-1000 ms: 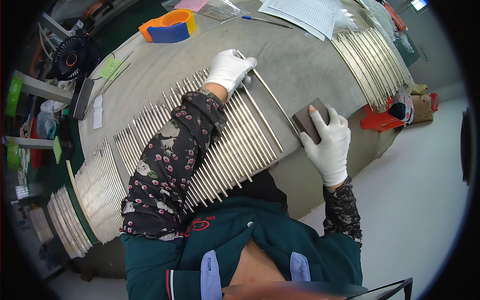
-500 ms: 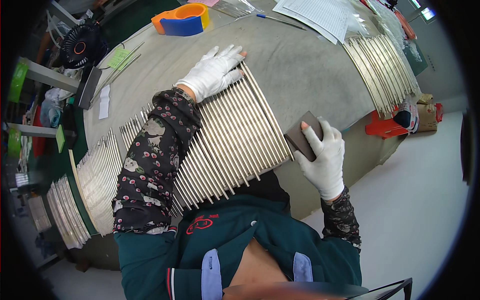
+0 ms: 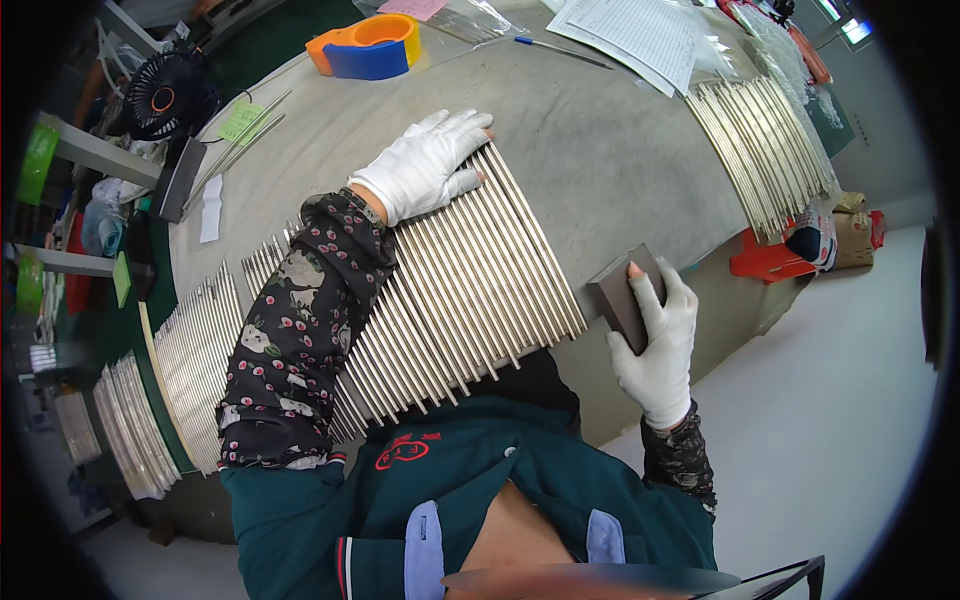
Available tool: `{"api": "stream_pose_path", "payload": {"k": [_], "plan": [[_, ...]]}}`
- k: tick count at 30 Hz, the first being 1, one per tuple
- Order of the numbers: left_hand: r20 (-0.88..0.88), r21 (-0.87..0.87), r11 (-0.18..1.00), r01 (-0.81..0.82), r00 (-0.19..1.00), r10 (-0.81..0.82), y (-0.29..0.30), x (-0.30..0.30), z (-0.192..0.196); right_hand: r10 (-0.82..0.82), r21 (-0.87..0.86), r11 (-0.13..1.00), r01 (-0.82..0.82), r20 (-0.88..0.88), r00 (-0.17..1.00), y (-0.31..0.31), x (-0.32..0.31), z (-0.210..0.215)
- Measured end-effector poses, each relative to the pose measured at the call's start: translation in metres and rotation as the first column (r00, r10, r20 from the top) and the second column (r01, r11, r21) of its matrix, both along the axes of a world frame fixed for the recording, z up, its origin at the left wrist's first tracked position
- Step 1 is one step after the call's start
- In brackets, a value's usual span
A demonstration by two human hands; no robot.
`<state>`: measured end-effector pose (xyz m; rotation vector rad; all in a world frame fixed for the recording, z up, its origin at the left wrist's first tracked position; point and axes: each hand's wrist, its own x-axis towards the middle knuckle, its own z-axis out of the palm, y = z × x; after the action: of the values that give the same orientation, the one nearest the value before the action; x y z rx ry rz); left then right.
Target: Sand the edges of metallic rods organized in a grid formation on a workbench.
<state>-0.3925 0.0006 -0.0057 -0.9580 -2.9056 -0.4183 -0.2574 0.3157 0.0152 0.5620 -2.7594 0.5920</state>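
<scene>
A row of thin silver metal rods (image 3: 480, 270) lies side by side on the grey table in front of me, the near ends reaching past its edge. Across the rods' far ends my left hand (image 3: 425, 165), in a white glove with a bare fingertip showing, rests flat with fingers stretched out. My right hand (image 3: 660, 350), gloved in white too, grips a dark grey-brown rectangular block (image 3: 622, 300) at the table's near edge. The block stands a little to the right of the last rod, apart from it. My left sleeve hides part of the row.
More rods (image 3: 190, 330) lie to the left, and another bundle (image 3: 765, 150) at the far right. An orange and blue tape dispenser (image 3: 370, 48), a blue pen (image 3: 560, 52) and paper sheets (image 3: 640, 40) sit at the back. A small black fan (image 3: 165, 92) stands far left.
My right hand and the block have moved nearer to me and slightly right, away from the rods. My left hand has slid a little nearer, still on the rods.
</scene>
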Motion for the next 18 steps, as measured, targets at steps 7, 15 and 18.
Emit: {"api": "stream_pose_path", "payload": {"k": [7, 15, 18], "plan": [[-0.073, -0.107, 0.992, 0.063, 0.995, -0.071, 0.001, 0.009, 0.004, -0.002, -0.03, 1.0, 0.003, 0.037, 0.999, -0.004, 0.001, -0.001], [-0.087, -0.211, 0.975, 0.075, 0.992, -0.095, 0.009, 0.005, 0.001, -0.016, 0.01, 1.0, 0.016, 0.027, 1.0, -0.023, -0.003, 0.005], [-0.094, -0.203, 0.976, 0.083, 0.99, -0.104, 0.017, -0.002, 0.0, -0.017, 0.026, 1.0, 0.017, 0.022, 1.0, -0.023, -0.003, 0.005]]}}
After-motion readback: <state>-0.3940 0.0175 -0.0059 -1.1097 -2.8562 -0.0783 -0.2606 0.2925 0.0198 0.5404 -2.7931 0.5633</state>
